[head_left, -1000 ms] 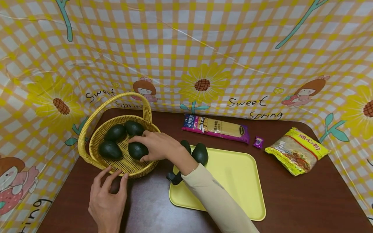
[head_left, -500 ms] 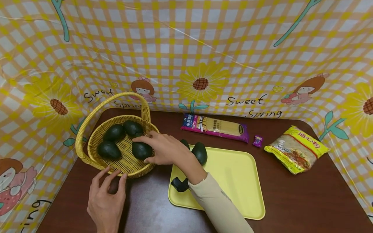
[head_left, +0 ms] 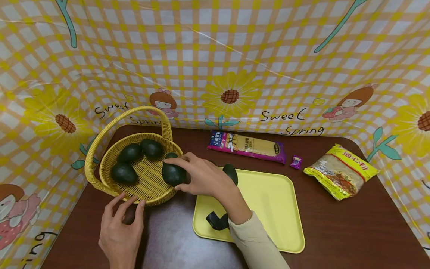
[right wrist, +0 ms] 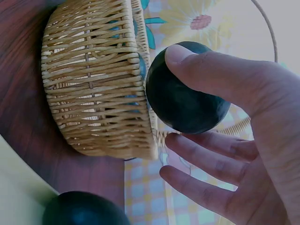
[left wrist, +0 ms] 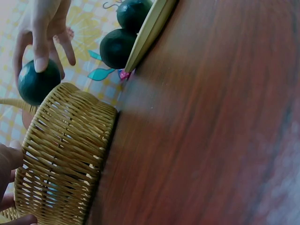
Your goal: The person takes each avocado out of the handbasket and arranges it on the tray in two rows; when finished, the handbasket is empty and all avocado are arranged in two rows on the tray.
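My right hand (head_left: pixel 205 175) pinches a dark green avocado (head_left: pixel 174 175) between thumb and fingers, over the right rim of the yellow wicker basket (head_left: pixel 151 201). In the right wrist view this avocado (right wrist: pixel 183 93) is up beside the rim, the thumb across it and the lower fingers spread. Inside the basket lie three more avocados, one at the back (head_left: pixel 152 148), one behind left (head_left: pixel 130 153) and one front left (head_left: pixel 124 174). My left hand (head_left: pixel 121 231) touches the basket's near rim with spread fingertips. Another avocado (head_left: pixel 230 173) sits on the yellow tray (head_left: pixel 268 209), partly behind my right hand.
Behind the tray lies a purple pack of noodles (head_left: pixel 246 147). A small purple wrapped sweet (head_left: pixel 296 162) and a yellow bag of pasta (head_left: pixel 340 172) are to its right. The basket's tall handle (head_left: pixel 100 138) arches over its left and back. A patterned cloth surrounds the brown table (head_left: pixel 174 239).
My right hand has moved right with the avocado, from inside the basket to its right rim. My left hand has stayed at the near rim.
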A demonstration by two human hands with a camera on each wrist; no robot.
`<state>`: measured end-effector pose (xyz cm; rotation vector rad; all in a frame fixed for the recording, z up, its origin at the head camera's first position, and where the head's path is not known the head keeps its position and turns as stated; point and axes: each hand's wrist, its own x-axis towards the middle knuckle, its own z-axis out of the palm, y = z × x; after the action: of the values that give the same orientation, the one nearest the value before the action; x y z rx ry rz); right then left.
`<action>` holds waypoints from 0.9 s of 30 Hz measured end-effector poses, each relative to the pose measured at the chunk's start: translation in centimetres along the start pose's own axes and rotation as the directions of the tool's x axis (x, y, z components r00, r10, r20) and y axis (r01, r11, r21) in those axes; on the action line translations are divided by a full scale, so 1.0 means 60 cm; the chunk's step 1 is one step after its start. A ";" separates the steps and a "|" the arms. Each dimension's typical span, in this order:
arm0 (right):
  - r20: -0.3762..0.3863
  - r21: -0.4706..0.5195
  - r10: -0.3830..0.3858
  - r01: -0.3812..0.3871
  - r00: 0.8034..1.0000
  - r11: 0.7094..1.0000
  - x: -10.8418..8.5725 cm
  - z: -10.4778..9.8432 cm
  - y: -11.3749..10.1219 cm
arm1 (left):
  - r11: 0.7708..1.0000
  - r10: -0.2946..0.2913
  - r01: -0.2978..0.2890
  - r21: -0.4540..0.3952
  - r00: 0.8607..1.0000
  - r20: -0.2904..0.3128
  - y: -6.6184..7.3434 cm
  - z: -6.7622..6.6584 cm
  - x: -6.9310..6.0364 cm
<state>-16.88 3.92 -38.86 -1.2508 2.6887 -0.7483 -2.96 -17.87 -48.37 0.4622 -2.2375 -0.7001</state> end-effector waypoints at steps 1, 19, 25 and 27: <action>-0.007 0.007 0.004 -0.004 1.000 1.000 -0.007 0.000 0.002 | 1.000 0.000 0.000 0.004 1.000 0.001 0.000 0.000 0.000; -0.129 0.066 0.153 -0.146 0.980 0.987 -0.102 0.000 0.034 | 0.999 0.020 -0.020 0.026 1.000 0.010 0.001 -0.002 0.001; -0.181 0.038 0.164 -0.160 0.970 0.986 -0.124 -0.005 0.044 | 1.000 0.012 -0.012 0.022 1.000 0.009 0.001 -0.003 0.001; -0.193 0.038 0.163 -0.158 0.968 0.987 -0.130 -0.007 0.047 | 1.000 0.005 -0.006 0.021 1.000 0.007 0.000 -0.004 0.002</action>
<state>-13.80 11.40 -40.78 -0.9858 2.8830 -0.9203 -2.87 -17.98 -48.17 0.4643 -2.2539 -0.6769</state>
